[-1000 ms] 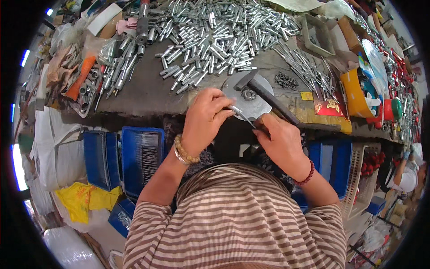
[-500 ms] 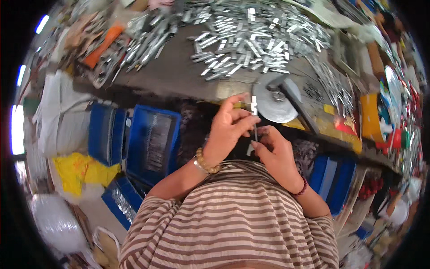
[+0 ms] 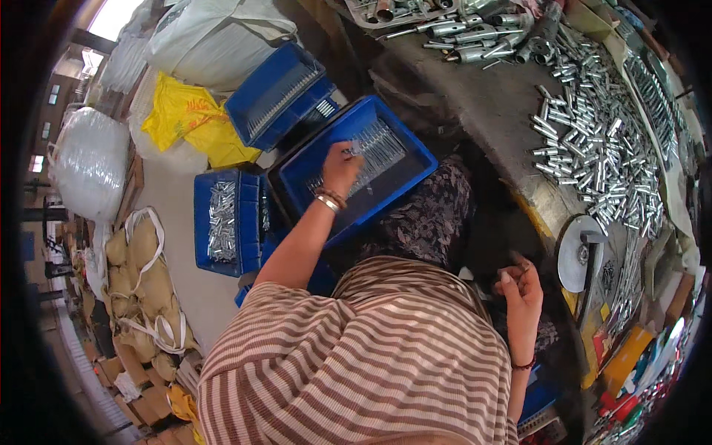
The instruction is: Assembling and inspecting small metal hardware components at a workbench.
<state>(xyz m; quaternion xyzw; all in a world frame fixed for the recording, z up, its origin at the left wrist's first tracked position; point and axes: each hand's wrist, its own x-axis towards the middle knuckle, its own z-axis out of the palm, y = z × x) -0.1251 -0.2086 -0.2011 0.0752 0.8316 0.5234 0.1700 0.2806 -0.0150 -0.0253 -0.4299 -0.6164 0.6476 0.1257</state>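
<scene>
My left hand [image 3: 342,172] reaches into a large blue bin [image 3: 421,165], over thin metal rods [image 3: 381,142] laid side by side in rows. Its fingers are curled downward and closed. Whatever they hold is blurred and too small to name. Out to the right, between my lap and the workbench edge, my right hand [image 3: 522,291] is raised with fingers loosely bent and apart. Nothing shows in it. The round grey metal disc [image 3: 569,259] lies on the bench beyond that hand, with a hammer [image 3: 591,259] resting across it.
A pile of shiny metal tubes [image 3: 593,148] covers the workbench [image 3: 475,96]. Another blue bin [image 3: 248,122] and a smaller blue bin of short metal pieces [image 3: 222,222] stand at left. Beyond them are a yellow bag [image 3: 182,119], plastic-wrapped bundle [image 3: 89,163] and tan sacks [image 3: 137,278].
My view has swung left. The hands were together holding a slim metal piece before the bench; now the left is in the blue bin and the right has drawn apart from it.
</scene>
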